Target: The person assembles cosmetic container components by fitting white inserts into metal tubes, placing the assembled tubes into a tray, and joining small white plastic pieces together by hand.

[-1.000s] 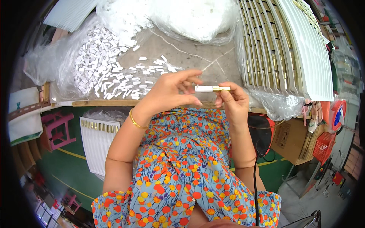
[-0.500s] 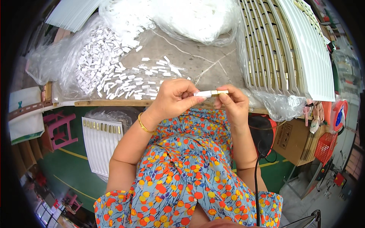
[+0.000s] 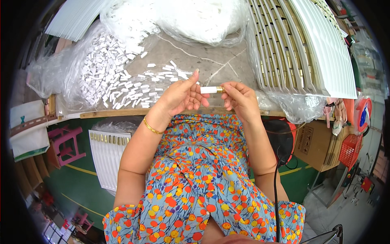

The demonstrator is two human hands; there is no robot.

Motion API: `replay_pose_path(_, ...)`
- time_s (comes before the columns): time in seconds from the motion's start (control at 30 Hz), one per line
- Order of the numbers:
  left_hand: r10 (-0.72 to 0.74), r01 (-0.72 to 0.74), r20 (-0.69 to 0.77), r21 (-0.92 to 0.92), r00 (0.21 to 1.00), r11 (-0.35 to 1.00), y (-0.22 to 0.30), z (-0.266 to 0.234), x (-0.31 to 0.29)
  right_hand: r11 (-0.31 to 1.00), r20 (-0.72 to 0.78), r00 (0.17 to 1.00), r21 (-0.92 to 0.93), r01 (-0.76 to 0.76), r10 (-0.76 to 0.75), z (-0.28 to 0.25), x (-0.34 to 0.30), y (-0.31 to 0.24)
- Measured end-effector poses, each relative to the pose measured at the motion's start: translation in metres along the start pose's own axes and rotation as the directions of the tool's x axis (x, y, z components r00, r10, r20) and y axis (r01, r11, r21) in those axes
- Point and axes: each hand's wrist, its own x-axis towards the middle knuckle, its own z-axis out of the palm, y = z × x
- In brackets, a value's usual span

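Just above the table's front edge, my right hand pinches the gold end of a small white-and-gold tube between thumb and fingers. The tube lies level, its white part pointing left. My left hand is open beside that white end, thumb raised and fingers apart; a fingertip is close to the tube, and I cannot tell whether it touches. Left of my hands, many loose white pieces of similar shape spread over the table from a large heap.
White ridged trays hold rows of gold tubes at the right. Clear plastic bags of white pieces fill the back. Another ridged tray with gold pieces stands below the wooden table edge. A black cable hangs by my right arm.
My left hand has let go of the white part and opened, its thumb lifting. My right hand keeps the gold end and has shifted slightly left with the tube.
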Motion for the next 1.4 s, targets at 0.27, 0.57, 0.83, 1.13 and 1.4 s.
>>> replay_pose_path(0.27, 0.278, -0.251, -0.064, 0.277, 0.958, 0.928, -0.010, 0.010, 0.004, 0.995, 0.015, 0.995, 0.030, 0.095, -0.095, -0.003, -0.004, 0.001)
replay_pose_path(0.57, 0.415, -0.366, -0.055, 0.379, 0.908, 0.850, -0.013, 0.017, -0.002, 0.984, -0.003, 0.990, -0.109, 0.140, -0.141, -0.001, -0.010, -0.002)
replay_pose_path(0.83, 0.481, -0.412, -0.080, 0.407, 0.873, 0.815, -0.020, 0.016, -0.009, 0.979, -0.004, 0.988, -0.131, 0.155, -0.156, 0.011, -0.014, 0.000)
replay_pose_path(1.13, 0.566, -0.568, -0.204, 0.051, 0.799, 0.821, -0.034, -0.007, -0.031, 0.962, 0.046, 0.974, -0.153, 0.228, -0.223, 0.041, -0.011, 0.006)
replay_pose_path(1.4, 0.677, -0.864, -0.621, 0.000, 0.395, 0.503, -0.094, -0.108, -0.136, 0.906, 0.505, 0.791, -0.036, 0.421, -0.347, 0.102, -0.014, -0.002)
